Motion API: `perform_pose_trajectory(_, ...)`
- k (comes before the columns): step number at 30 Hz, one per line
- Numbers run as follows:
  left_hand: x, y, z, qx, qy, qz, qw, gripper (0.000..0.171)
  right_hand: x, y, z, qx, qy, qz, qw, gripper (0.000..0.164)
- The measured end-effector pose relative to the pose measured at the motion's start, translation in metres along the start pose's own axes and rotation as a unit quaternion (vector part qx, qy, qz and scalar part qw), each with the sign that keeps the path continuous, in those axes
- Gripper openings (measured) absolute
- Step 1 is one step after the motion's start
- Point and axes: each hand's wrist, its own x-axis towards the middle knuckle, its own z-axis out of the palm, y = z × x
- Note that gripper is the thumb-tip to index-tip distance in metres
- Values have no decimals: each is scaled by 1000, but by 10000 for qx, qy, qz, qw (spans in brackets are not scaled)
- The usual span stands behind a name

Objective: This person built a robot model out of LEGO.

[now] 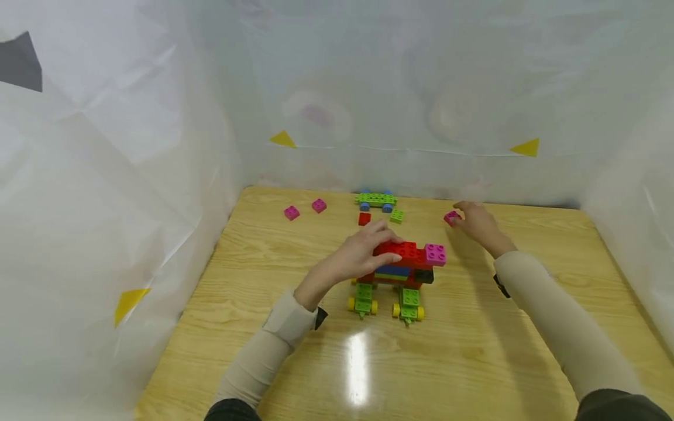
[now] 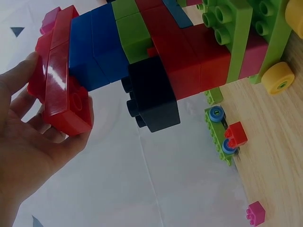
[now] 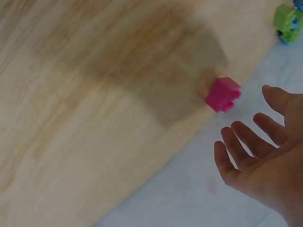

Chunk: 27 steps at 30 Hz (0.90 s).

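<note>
A built-up toy brick structure [image 1: 392,271] stands mid-table, with red bricks on top, a pink brick [image 1: 435,254] at its right end, a black brick [image 2: 154,93], and blue and green layers. My left hand [image 1: 363,252] grips the red top bricks [image 2: 59,71], thumb on one side and fingers on the other. Under the structure are green bases with yellow wheels [image 2: 278,78]. Over at the right, my right hand [image 1: 478,225] reaches above a loose pink brick [image 3: 223,94]. In the right wrist view its fingers are spread apart, with a gap to that brick.
Behind the structure lie a green wheeled base [image 1: 376,200] with blue wheels, a red brick [image 1: 364,218] and a green brick [image 1: 397,216]. Two pink bricks [image 1: 292,213] sit at the back left. White sheeting [image 1: 400,88] hangs around the wooden table [image 1: 295,374].
</note>
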Motion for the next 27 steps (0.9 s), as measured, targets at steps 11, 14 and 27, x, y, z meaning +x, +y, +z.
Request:
perform_pose_trajectory(11, -2, 3, 2, 279, -16, 67, 9996, 25, -5, 6, 29, -84, 234, 193, 9995, 37)
perform_pose_trajectory(14, 0, 6, -2, 679, -96, -35, 9976, 26, -8, 1, 32, 15, 299, 184, 9994, 31)
perform_pose_trajectory(27, 18, 11, -19, 1264, -935, -597, 9858, 33, -36, -14, 28, 688, 562, -184, 9959, 35)
